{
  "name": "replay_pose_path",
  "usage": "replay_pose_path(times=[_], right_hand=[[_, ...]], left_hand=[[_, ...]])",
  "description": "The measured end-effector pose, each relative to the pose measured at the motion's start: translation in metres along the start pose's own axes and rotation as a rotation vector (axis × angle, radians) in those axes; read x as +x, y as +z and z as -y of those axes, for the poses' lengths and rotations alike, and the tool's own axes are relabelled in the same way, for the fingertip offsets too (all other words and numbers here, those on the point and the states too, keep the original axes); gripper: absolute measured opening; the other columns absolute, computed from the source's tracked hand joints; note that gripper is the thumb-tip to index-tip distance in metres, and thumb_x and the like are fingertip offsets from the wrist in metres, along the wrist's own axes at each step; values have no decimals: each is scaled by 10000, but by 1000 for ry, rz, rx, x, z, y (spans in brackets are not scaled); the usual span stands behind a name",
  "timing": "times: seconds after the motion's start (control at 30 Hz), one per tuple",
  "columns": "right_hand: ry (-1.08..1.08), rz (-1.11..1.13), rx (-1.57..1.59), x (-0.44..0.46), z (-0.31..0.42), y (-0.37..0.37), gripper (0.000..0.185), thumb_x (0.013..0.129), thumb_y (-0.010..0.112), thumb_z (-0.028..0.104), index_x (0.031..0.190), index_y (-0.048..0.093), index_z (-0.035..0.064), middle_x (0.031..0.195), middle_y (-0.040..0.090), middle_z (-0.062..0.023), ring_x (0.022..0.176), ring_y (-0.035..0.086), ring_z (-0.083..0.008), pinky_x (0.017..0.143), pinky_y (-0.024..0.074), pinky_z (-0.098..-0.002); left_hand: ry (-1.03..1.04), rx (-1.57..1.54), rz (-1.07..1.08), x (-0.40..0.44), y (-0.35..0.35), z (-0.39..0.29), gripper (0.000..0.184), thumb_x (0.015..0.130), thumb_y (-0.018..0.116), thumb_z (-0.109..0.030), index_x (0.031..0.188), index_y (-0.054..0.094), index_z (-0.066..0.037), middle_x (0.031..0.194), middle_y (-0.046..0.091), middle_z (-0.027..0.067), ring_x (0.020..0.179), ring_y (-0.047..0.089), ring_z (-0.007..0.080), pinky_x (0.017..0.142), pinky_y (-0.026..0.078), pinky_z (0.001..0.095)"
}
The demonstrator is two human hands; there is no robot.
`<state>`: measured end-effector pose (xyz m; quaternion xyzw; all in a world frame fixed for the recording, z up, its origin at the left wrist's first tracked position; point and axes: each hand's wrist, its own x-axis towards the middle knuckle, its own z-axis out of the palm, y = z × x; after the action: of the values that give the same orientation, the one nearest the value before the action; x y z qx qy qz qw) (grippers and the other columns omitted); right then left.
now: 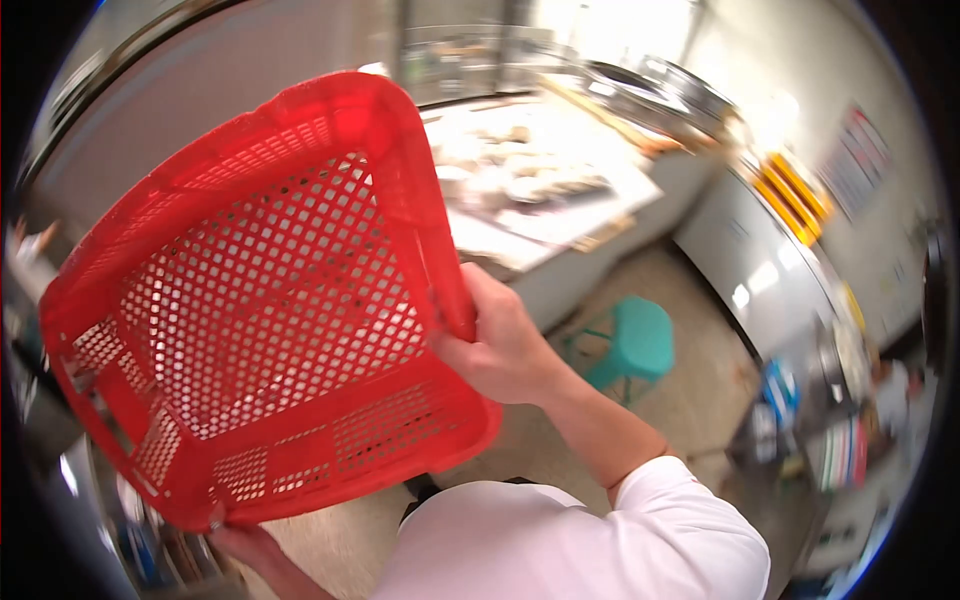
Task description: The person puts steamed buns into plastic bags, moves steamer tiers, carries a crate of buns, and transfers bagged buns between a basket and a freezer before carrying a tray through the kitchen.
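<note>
A large red plastic basket [270, 290] with a perforated bottom is tilted up at the left, its inside facing the camera and nothing lying in it. My right hand [497, 340] grips its right rim, thumb and fingers wrapped round the edge. At the basket's lower left corner, my left hand [245, 541] holds the rim from below; most of its fingers are hidden behind the basket. Beyond the basket is a white worktop [610, 205] with several pale lumps [540, 170] on it, blurred by motion.
A teal stool [640, 340] stands on the floor right of my right hand. Round metal pans [650, 95] sit at the back. Along the right wall are a metal cabinet [760, 265], yellow trays [793, 198] and bags [775, 395]. Shelved items fill the lower left.
</note>
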<state>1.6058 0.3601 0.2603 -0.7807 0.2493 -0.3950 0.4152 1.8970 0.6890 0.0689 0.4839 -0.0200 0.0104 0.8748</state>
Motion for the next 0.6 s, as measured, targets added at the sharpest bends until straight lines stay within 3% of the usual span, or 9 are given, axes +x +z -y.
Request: replay_pose_path(times=[0.07, 0.1, 0.23, 0.33, 0.37, 0.43, 0.6], right_hand=[[247, -164, 145, -55, 19, -43, 301, 851, 664, 48, 1135, 601, -30, 932, 667, -186, 859, 669, -302, 809, 526, -406], [314, -283, 138, -77, 3, -71, 233, 874, 675, 87, 1067, 610, -27, 837, 670, -131, 782, 661, -234, 762, 524, -388], [474, -679, -48, -204, -30, -183, 174, 872, 681, 129, 963, 622, -7, 814, 673, -104, 766, 649, -179, 716, 518, -355], [565, -940, -47, -333, -32, -250, 128, 877, 697, 94, 938, 601, 36, 798, 610, -1, 710, 564, -92, 648, 468, -281], [582, -1011, -54, -374, -32, -266, 124, 872, 690, 94, 934, 607, 26, 808, 631, -25, 728, 584, -107, 667, 481, -296], [600, -1142, -70, -457, -22, -294, 123, 862, 676, 95, 926, 620, 6, 829, 673, -71, 764, 625, -136, 705, 507, -324], [629, -1508, -73, -571, 17, -327, 112, 857, 666, 55, 951, 619, 16, 857, 653, -26, 750, 599, -110, 692, 495, -297]], left_hand=[[-51, 21, 68, -11, 35, -26, 618, 817, 645, -78, 1403, 511, 66, 1415, 570, 173, 1246, 584, 300, 1108, 467, 421], [-49, 57, 167, -28, 70, -19, 620, 819, 616, -24, 1417, 491, 86, 1440, 541, 195, 1258, 567, 323, 1117, 453, 422], [-203, 191, 559, -141, 178, 15, 574, 816, 610, 7, 1376, 519, 88, 1363, 586, 181, 1198, 592, 293, 1060, 480, 411], [-289, 192, 897, -236, 208, 63, 542, 821, 595, 20, 1358, 543, 75, 1284, 633, 163, 1125, 627, 276, 1013, 500, 382], [-316, 183, 969, -279, 222, 71, 448, 830, 581, 30, 1277, 588, 62, 1181, 665, 123, 1036, 648, 233, 943, 519, 361], [-438, 168, 1162, -351, 233, 94, 408, 836, 571, 33, 1244, 585, 48, 1134, 664, 100, 983, 646, 201, 902, 526, 351], [-638, 141, 1421, -521, 280, 134, 302, 844, 561, 27, 1143, 596, 5, 1014, 663, 56, 911, 637, 161, 872, 514, 320]])
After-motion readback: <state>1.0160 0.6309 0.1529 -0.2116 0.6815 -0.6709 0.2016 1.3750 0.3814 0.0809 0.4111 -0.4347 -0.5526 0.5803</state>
